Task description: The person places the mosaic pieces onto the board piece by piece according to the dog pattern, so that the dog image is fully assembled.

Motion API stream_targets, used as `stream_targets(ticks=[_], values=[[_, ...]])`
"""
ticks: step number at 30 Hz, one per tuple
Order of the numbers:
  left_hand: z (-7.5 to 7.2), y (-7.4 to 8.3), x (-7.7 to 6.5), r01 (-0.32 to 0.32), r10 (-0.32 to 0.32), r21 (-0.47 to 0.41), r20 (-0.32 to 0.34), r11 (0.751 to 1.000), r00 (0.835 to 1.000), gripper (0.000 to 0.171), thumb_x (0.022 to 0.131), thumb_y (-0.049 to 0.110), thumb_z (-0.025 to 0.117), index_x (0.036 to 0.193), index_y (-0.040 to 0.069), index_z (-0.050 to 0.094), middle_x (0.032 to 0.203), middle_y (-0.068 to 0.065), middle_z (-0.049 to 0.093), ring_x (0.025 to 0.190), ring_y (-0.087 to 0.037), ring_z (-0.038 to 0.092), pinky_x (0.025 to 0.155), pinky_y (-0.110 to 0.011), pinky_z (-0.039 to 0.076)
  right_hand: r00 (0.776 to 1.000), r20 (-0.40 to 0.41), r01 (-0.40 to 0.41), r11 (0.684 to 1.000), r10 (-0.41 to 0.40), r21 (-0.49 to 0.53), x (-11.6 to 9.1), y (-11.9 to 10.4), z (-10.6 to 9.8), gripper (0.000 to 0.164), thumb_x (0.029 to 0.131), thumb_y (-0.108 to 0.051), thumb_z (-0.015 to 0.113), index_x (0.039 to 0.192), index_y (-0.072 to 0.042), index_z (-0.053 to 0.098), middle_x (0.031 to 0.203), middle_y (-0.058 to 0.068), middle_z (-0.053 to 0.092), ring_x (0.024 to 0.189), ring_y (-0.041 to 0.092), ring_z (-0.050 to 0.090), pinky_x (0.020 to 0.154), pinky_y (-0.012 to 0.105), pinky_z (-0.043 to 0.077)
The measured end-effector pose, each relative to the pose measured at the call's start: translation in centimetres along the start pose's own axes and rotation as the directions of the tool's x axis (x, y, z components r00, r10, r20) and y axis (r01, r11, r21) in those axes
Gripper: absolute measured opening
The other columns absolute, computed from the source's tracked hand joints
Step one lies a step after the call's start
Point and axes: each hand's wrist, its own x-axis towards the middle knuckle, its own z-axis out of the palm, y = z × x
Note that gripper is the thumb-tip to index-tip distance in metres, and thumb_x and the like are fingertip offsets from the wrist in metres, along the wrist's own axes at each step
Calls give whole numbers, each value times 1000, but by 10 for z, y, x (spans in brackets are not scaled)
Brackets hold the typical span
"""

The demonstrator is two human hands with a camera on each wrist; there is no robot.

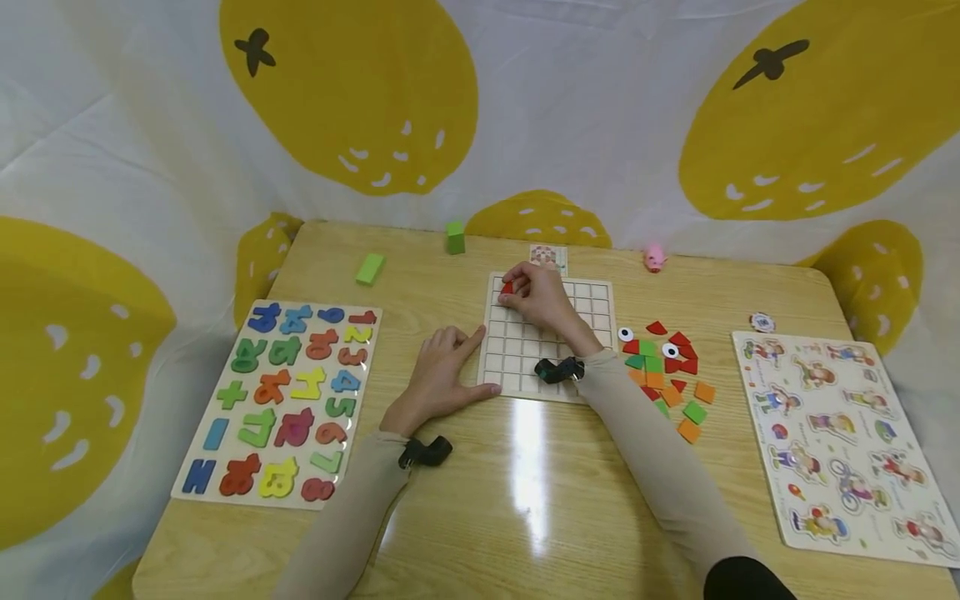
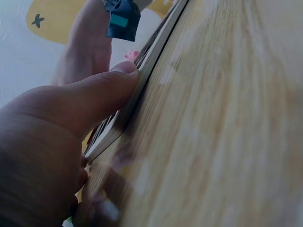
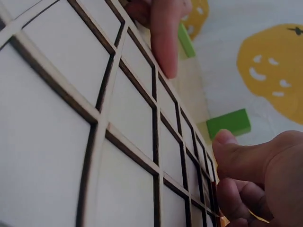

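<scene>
Red piece (image 1: 507, 288) sits pinched between the thumb and fingers of the right hand (image 1: 542, 293), at the far left corner of the wooden grid board (image 1: 517, 363) on the table (image 1: 465, 533). Holding nothing, the left hand (image 1: 437, 375) lies spread, thumb wide of the fingers, its index fingertip touching the board's left edge and its thumb the near left corner. Loose coloured pieces (image 1: 671, 396) lie just right of the board; a picture card (image 1: 547, 255) lies beyond its far edge.
</scene>
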Motion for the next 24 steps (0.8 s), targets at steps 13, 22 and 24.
stream_targets(ticks=[13, 22, 24], values=[[0, 2, 1, -11, 11, -6, -2, 1000, 1000, 101, 78, 79, 59, 156, 22, 31, 108, 3, 40, 95, -16, 35, 86, -35, 28, 995, 72, 73, 989, -64, -128, 0, 2, 0, 31, 87, -23, 77, 111, -6, 69, 75, 1, 65, 62, 15, 58, 62, 30, 46], [0, -1, 1, -20, 20, 9, -9, 1000, 1000, 102, 77, 80, 58, 156, 21, 31, 107, 3, 40, 94, -16, 34, 84, -34, 27, 992, 104, 91, 987, -77, -136, 1, 1, -2, 23, 90, -19, 73, 109, -5, 74, 82, 5, 70, 66, 16, 62, 61, 30, 49], [0, -2, 0, -19, 19, 7, -11, 1000, 1000, 102, 77, 79, 58, 156, 21, 31, 107, 2, 40, 93, -16, 34, 84, -34, 27, 991, 99, 101, 985, -88, -143, 2, 1, -1, 24, 89, -20, 75, 108, -5, 75, 85, 5, 70, 68, 16, 62, 62, 29, 48]])
